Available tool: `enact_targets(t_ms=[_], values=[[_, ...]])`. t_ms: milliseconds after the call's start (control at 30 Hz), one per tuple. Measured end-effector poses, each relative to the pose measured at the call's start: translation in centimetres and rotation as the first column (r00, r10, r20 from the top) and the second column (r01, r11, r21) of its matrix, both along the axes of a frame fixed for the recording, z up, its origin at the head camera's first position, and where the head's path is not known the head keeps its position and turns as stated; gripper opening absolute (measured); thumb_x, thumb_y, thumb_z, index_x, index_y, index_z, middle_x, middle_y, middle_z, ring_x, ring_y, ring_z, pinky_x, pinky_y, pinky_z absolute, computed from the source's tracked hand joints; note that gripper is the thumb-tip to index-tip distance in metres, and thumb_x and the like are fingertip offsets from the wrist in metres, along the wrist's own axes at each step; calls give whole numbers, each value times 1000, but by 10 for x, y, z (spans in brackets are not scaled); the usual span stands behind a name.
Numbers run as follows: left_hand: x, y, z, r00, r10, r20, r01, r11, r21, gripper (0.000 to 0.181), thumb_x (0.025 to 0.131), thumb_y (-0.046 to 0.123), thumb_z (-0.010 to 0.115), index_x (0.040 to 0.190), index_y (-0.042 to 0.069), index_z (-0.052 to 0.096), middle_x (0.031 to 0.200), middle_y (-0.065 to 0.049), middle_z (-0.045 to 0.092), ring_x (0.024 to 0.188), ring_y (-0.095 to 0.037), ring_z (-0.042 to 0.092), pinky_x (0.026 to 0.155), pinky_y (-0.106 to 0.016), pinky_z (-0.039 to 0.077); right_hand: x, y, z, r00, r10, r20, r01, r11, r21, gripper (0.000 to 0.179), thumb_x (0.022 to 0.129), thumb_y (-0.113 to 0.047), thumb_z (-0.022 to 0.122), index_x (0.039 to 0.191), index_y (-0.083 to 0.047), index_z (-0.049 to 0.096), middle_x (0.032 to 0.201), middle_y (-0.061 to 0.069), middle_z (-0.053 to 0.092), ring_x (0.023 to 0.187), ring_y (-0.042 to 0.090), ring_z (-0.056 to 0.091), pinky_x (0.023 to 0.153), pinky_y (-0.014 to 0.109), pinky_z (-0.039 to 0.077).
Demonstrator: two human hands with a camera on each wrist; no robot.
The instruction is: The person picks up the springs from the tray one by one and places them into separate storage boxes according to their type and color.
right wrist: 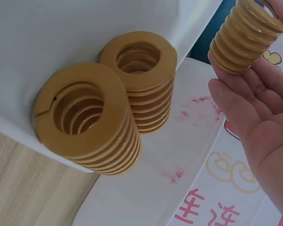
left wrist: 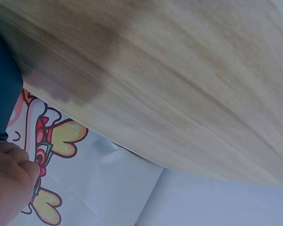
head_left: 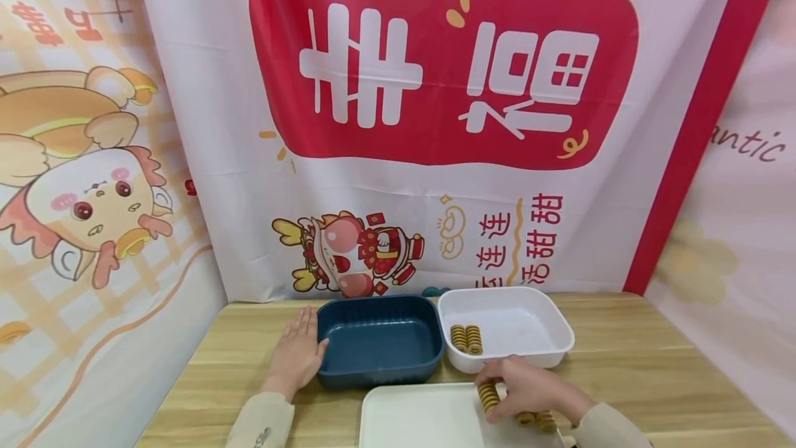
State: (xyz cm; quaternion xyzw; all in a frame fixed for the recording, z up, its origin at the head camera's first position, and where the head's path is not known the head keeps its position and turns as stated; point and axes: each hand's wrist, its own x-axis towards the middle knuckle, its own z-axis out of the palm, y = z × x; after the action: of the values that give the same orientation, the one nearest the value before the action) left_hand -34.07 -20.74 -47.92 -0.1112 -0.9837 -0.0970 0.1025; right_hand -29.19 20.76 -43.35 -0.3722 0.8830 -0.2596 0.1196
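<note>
My right hand (head_left: 522, 389) grips a yellow-brown coil spring (head_left: 488, 398) above the cream tray (head_left: 417, 413). The right wrist view shows that spring (right wrist: 245, 40) between thumb and fingers. Two more coil springs stand on the tray near that hand, the nearer spring (right wrist: 127, 136) overlapping the farther spring (right wrist: 162, 101). Two similar springs (head_left: 466, 339) lie side by side in the left part of the white bin (head_left: 528, 361). On the left, my left hand (head_left: 297, 351) rests with extended fingers against the side of the dark blue bin (head_left: 381, 375).
The bins stand side by side on a wooden table (head_left: 628, 365), against a printed cloth (head_left: 218, 157) hanging at the back. The tray lies in front of them. More printed cloth (head_left: 93, 157) hangs at the left.
</note>
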Motion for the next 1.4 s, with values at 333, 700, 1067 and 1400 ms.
enact_targets(t_ms=[333, 700, 1067, 1400], values=[[-2, -1, -1, 1000, -6, -1, 6, 1000, -16, 65, 98, 28, 48, 142, -17, 26, 149, -32, 23, 139, -43, 21, 111, -55, 21, -3, 4, 0, 998, 3, 65, 2, 997, -75, 42, 75, -31, 80, 107, -6, 70, 101, -11, 66, 90, 1, 57, 80, 27, 52], [-2, 0, -2, 1000, -6, -3, 6, 1000, -7, 65, 99, 28, 47, 141, -17, 27, 149, -32, 24, 139, -43, 21, 111, -55, 21, -2, 5, 8, 999, 7, 53, -2, 995, -102, 40, 74, -29, 81, 105, -6, 70, 100, -11, 66, 92, 3, 59, 83, 28, 52], [-2, 1, -1, 1000, -1, 5, 1, 1000, -7, 65, 99, 28, 47, 142, -16, 26, 149, -31, 24, 139, -43, 21, 111, -54, 21, -7, 7, 18, 998, 20, 51, -11, 986, -168, 38, 75, -27, 81, 105, -7, 70, 99, -9, 67, 92, 4, 60, 83, 27, 52], [-1, 1, -2, 1000, 3, 22, -4, 1000, 10, 65, 99, 27, 47, 143, -15, 25, 150, -31, 21, 140, -42, 19, 112, -54, 20, -13, 5, 26, 994, 16, 111, 7, 979, -203, 40, 78, -23, 79, 108, 0, 68, 99, -7, 67, 95, 7, 62, 87, 24, 50]])
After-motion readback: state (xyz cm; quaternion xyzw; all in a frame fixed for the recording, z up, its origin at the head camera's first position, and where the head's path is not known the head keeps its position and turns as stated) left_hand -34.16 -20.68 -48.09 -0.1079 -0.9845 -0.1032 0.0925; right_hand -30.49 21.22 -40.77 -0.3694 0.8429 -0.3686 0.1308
